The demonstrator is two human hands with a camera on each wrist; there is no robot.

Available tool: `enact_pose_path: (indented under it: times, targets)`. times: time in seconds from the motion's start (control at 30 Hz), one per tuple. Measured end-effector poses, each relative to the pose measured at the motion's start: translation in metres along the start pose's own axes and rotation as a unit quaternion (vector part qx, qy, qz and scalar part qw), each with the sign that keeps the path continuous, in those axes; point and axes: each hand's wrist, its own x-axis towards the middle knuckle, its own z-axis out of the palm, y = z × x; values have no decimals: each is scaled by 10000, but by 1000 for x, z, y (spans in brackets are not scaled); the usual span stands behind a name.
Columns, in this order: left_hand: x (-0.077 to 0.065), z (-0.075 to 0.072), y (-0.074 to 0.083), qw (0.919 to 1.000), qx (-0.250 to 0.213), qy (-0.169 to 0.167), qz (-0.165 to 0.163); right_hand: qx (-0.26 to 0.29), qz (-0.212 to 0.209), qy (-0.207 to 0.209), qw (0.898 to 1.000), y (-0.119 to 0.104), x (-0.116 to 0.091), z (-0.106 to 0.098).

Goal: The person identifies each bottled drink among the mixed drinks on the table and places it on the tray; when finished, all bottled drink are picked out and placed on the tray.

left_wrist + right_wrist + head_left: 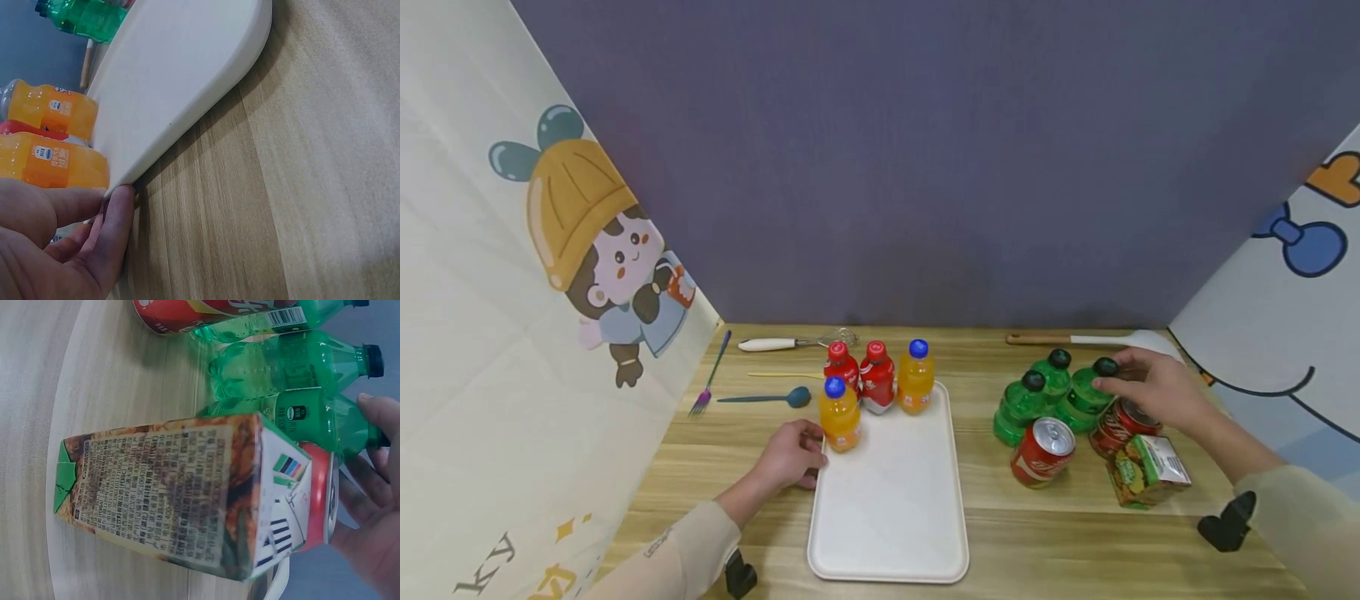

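Three utensils in the head view alone: a purple-tined fork point(702, 400), a whisk point(767, 343) and a blue spoon point(798, 397), all lying left on the wooden surface point(1052, 546).
Carton point(1131, 477): the right wrist view shows a panel of dense small print; the head view shows its picture side and top instead.
Tray rim: the left wrist view brings out its thick rounded side and the shadow beside it, which the head view hardly shows.
White tray point(898, 517): between the hands, touching the left one and well apart from the right; two orange bottles point(839, 421) and two red bottles point(877, 387) stand toward its far end.
Green bottles point(1019, 412): three, upright and close together right of the tray, the rightmost one at the right hand.
Red cans point(1042, 454): one in front of the green bottles, one between the rightmost bottle and the carton.
Left hand point(788, 457): thumb and fingers nearly together, pinching the tray's left edge beside the nearer orange bottle.
Right hand point(1157, 387): thumb and fingers apart, around the rightmost bottle's neck and black cap; whether they press on it cannot be told.
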Motion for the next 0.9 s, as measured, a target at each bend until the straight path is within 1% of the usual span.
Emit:
enact_pose_path:
  times: [0.2, 0.33, 0.57, 0.7, 0.9]
  targets:
    - [-1, 0, 0, 10000, -1, -16, -6, 73, 176, 1, 9998, 0, 0, -5]
    - [-1, 0, 1, 10000, -7, -22, 1, 260, 119, 237, 9993, -2, 0, -9]
    - [-1, 0, 1, 10000, -6, -53, -6, 623, 80, 878, 9942, -7, 1, -20]
    - [0, -1, 1, 10000, 2, -66, -31, 728, 44, 1047, 9918, -13, 3, -31]
    - [1, -1, 1, 10000, 28, -75, -15, 682, 8, 1129, 9913, -24, 5, -46]
